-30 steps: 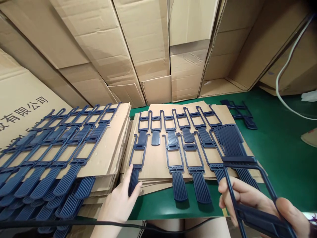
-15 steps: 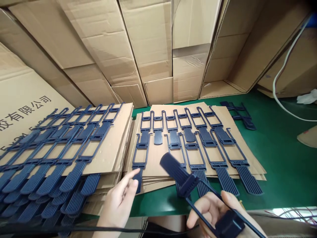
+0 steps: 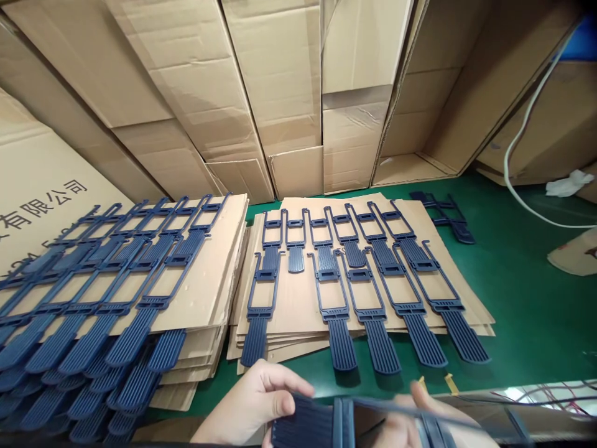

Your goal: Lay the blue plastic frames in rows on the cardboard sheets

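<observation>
Low at the front, a dark blue plastic frame piece with a ribbed tongue (image 3: 305, 424) is held across both hands. My left hand (image 3: 252, 401) pinches the tongue between thumb and fingers. On the other side my right hand (image 3: 401, 428) grips the open-frame end, partly blurred and cut off by the lower edge. Just beyond, similar frame pieces (image 3: 342, 345) lie in two rows on a cardboard sheet (image 3: 291, 308), their tongues overhanging its front edge. One gap shows in the front row, second from the left.
At left, a taller stack of cardboard sheets (image 3: 205, 292) carries several layers of the same pieces (image 3: 93, 336). A few loose pieces (image 3: 450, 218) lie on the green table (image 3: 522, 298) at right. Cardboard boxes (image 3: 284, 93) wall the back. A white cable (image 3: 508, 155) hangs at right.
The held frame piece has come down and turned roughly level. My left hand has moved from beside the front-row piece at left onto the tongue of the held piece.
</observation>
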The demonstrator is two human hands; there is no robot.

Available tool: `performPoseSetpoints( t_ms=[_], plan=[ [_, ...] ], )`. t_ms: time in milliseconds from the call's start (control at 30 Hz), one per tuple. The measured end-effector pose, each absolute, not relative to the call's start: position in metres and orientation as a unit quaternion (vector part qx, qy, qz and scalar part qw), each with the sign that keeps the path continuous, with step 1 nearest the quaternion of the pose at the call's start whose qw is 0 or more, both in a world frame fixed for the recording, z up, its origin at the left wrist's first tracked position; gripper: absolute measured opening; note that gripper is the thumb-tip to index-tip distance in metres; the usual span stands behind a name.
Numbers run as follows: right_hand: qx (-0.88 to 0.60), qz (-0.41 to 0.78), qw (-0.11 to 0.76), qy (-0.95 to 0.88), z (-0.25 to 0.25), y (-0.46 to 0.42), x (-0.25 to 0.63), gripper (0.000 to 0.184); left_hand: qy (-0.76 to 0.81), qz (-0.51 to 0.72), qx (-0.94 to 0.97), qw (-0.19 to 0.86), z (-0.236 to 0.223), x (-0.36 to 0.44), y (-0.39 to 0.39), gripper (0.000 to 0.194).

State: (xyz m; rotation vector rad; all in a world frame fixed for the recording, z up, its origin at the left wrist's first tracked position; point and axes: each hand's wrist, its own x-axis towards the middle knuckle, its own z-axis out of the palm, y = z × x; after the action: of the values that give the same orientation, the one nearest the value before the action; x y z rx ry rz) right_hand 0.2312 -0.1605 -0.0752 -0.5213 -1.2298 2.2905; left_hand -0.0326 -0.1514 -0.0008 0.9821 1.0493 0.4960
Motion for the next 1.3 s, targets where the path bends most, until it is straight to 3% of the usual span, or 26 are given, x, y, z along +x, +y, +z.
performPoseSetpoints(
  t_ms=[67, 167, 267, 400, 767, 967, 1100, 1300],
  plan=[
    [-0.179, 0.878, 0.265, -0.356, -0.065, -0.161, 0.219, 0.079, 0.467, 0.286, 0.425, 0.721, -0.006, -0.028, -0.151, 0.057],
    [-0.183, 0.881, 0.331, -0.285, -0.044, -0.156, 0.199, 0.065, 0.47, 0.37, 0.431, 0.675, -0.001, -0.017, -0.149, 0.063],
    [-0.25, 0.816, 0.377, -0.359, -0.025, -0.151, 0.18, 0.06, 0.489, 0.426, 0.427, 0.631, 0.009, -0.01, -0.146, 0.06],
    [-0.311, 0.764, 0.334, -0.457, -0.013, -0.15, 0.151, 0.064, 0.496, 0.429, 0.428, 0.622, 0.009, -0.014, -0.144, 0.051],
    [-0.353, 0.626, 0.401, -0.568, -0.036, -0.152, 0.111, 0.051, 0.266, 0.443, 0.239, 0.822, -0.046, -0.032, -0.153, 0.022],
    [-0.416, 0.624, 0.437, -0.497, -0.037, -0.149, 0.102, 0.047, 0.248, 0.412, 0.253, 0.839, -0.05, -0.024, -0.154, 0.017],
    [-0.358, 0.676, 0.451, -0.459, -0.041, -0.149, 0.1, 0.043, 0.317, 0.385, 0.281, 0.82, -0.052, -0.023, -0.155, 0.029],
    [-0.394, 0.574, 0.452, -0.558, -0.044, -0.155, 0.107, 0.033, 0.315, 0.449, 0.27, 0.791, -0.052, -0.039, -0.161, 0.049]
  ],
)
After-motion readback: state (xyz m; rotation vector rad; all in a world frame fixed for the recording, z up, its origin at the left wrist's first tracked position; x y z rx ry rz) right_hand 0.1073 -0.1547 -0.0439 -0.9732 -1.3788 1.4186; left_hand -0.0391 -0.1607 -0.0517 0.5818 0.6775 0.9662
